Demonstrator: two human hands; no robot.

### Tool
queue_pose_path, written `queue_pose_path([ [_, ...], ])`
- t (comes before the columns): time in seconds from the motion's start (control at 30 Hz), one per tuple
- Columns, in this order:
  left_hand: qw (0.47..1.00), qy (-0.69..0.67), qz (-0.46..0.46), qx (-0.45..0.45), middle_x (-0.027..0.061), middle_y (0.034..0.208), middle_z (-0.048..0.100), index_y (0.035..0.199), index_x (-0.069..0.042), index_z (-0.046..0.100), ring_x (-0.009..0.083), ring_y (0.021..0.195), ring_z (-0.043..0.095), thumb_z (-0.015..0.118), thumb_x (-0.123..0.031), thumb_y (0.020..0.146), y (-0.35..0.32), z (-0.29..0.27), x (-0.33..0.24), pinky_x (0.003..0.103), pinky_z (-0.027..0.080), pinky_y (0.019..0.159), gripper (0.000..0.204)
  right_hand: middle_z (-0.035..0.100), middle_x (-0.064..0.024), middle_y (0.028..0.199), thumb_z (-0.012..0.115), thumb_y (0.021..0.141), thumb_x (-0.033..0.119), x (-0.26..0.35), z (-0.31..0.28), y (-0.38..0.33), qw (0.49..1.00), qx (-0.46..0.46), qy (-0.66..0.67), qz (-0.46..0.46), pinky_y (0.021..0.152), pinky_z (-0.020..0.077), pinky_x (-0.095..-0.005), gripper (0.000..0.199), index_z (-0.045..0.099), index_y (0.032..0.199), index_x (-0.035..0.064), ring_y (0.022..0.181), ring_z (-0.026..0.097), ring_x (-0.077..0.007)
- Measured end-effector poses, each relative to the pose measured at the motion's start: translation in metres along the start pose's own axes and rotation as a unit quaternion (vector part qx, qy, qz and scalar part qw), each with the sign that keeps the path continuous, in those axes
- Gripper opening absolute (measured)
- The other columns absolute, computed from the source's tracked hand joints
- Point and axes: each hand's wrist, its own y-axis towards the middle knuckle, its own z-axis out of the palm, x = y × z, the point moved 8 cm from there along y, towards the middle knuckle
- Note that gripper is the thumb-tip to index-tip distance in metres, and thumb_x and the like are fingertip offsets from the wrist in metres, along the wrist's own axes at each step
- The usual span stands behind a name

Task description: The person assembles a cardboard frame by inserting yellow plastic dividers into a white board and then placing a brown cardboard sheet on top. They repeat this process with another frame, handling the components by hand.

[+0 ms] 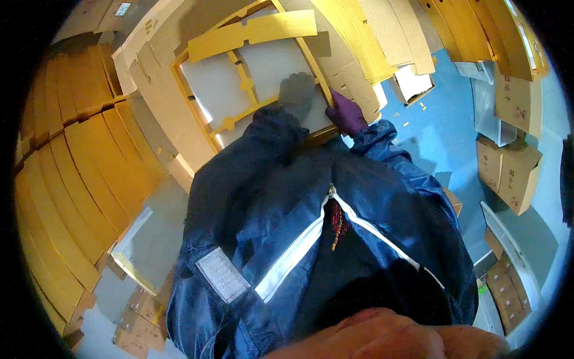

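Observation:
An open cardboard box (177,73) lies before me, with white sheets (212,84) inside it. Notched cardboard divider strips (246,84) cross between the sheets, and a longer notched strip (278,29) rests slantwise over the box's far part. My left hand (297,96), in a grey glove, lies flat on a white sheet inside the box, fingers stretched out. In a purple glove, my right hand (347,113) grips the box's right wall near the close corner; part of its fingers is hidden.
Under the box is a large cardboard surface (152,78). Stacked cardboard sheets (78,185) fill the left side. More flat cardboard (359,39) lies at the far right. A small open carton (412,87), brown cartons (508,173) and a clear plastic bin (493,113) stand on the blue floor (442,119).

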Motion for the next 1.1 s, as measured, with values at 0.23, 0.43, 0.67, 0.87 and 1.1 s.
queue_pose_path([
  [0.23, 0.999, -0.023, -0.007, 0.032, 0.0145, 0.101, 0.06, 0.107, -0.005, 0.062, 0.032, 0.095, 0.06, 0.059, -0.023, 0.087, 0.013, 0.013, 0.008, 0.044, 0.05, 0.076, 0.028, 0.065, -0.0294, 0.095, 0.059, 0.087, 0.021, 0.004, 0.005, 0.01, 0.992, 0.083, -0.079, 0.053, 0.079, 0.0494, -0.0549, 0.039, 0.05, 0.121, 0.0037, 0.091, 0.062, -0.0488],
  [0.43, 0.999, -0.045, -0.023, 0.012, 0.0148, 0.102, 0.061, 0.103, -0.006, 0.063, 0.033, 0.097, 0.06, 0.058, -0.024, 0.087, 0.013, 0.017, 0.009, 0.047, 0.05, 0.078, 0.025, 0.065, -0.0289, 0.097, 0.056, 0.088, 0.019, 0.014, 0.001, 0.002, 0.995, 0.048, -0.069, 0.046, 0.081, 0.0487, -0.056, 0.034, 0.05, 0.118, 0.0042, 0.091, 0.062, -0.0494],
  [0.67, 0.978, -0.105, -0.062, -0.172, 0.0185, 0.121, 0.057, 0.126, -0.004, 0.054, 0.0359, 0.114, 0.054, 0.069, -0.027, 0.081, -0.023, -0.028, 0.038, 0.049, 0.044, 0.097, 0.052, 0.069, -0.0165, 0.098, 0.06, 0.092, 0.044, 0.093, -0.069, 0.077, 0.978, 0.071, -0.179, -0.074, 0.082, 0.0511, -0.0483, 0.038, 0.067, 0.103, 0.0081, 0.093, 0.066, -0.0371],
  [0.87, 0.823, -0.473, -0.249, -0.19, 0.0139, 0.126, 0.053, 0.138, 0.0, 0.04, 0.0236, 0.111, 0.056, 0.07, -0.013, 0.085, -0.061, -0.033, 0.109, 0.035, 0.051, 0.089, 0.063, 0.058, -0.0149, 0.131, 0.084, 0.071, 0.029, 0.172, -0.046, 0.236, 0.938, -0.036, -0.221, -0.264, 0.103, 0.0448, -0.0421, 0.074, 0.05, 0.133, 0.0063, 0.121, 0.054, -0.0357],
  [1.1, 0.563, -0.74, -0.33, -0.165, 0.014, 0.122, 0.054, 0.142, -0.002, 0.031, 0.0237, 0.104, 0.061, 0.068, -0.023, 0.092, -0.075, 0.005, 0.169, 0.036, 0.054, 0.085, 0.066, 0.071, -0.0179, 0.103, 0.077, 0.08, 0.029, 0.198, -0.004, 0.236, 0.954, 0.108, -0.127, -0.25, 0.091, 0.0517, -0.0428, 0.048, 0.066, 0.116, 0.0001, 0.096, 0.068, -0.0351],
])
